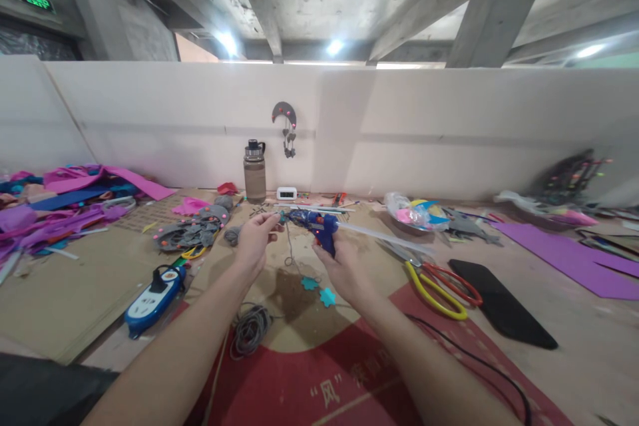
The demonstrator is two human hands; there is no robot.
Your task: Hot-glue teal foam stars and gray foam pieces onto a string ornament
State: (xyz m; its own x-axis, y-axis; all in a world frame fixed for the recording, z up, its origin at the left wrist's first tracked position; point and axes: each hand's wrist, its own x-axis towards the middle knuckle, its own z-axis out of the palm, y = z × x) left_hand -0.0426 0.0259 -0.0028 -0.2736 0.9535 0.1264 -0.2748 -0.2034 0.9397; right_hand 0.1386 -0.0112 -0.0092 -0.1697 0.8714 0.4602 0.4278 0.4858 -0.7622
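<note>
While right hand grips glue gun, left hand pinches teal piece near nozzle

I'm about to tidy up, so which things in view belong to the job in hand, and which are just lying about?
Likely in use:
blue plastic glue gun, in the right hand
small teal piece, pinched in the left hand
two teal lobed cutouts
coiled grey yarn

Apparently lying about:
brown translucent bottle
black rectangular slab
white box-shaped clock
flat purple sheet

Glue gun dk blue; yarn coil gry; cutouts teal; scissors handles red/yel; pwr strip blue/wht.
</note>
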